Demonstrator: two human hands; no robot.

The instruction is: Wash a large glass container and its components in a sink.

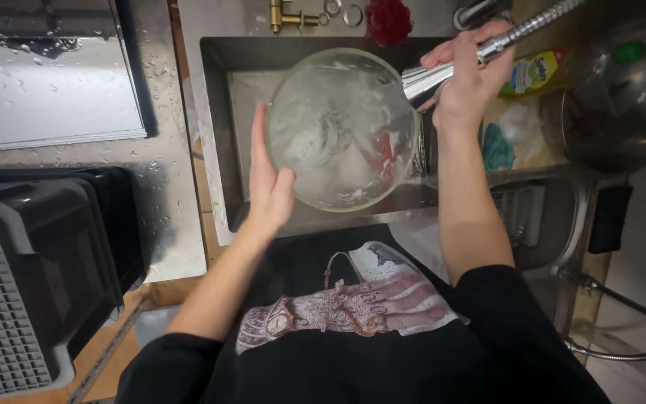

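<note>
Rinsing step in hand: left hand flat against the rim of a glass bowl, fingers straight and thumb hooked at the lower edge, grip closed on the bowl's side and tilting it over the sink. Right hand wrapped tight around a metal sprayer, its nozzle aimed into the bowl from the right, just at the rim. Next move, by judgement, calls for turning the bowl under the spray so water reaches every part of the wall, with a firm hold against a wet, slippery edge. Bowl clear, round, wide and shallow, streaked with water and patches of white foam, held above the sink basin rather than resting in it; something red visible through the glass. Wet counter to the left, dark crate beside it.
</note>
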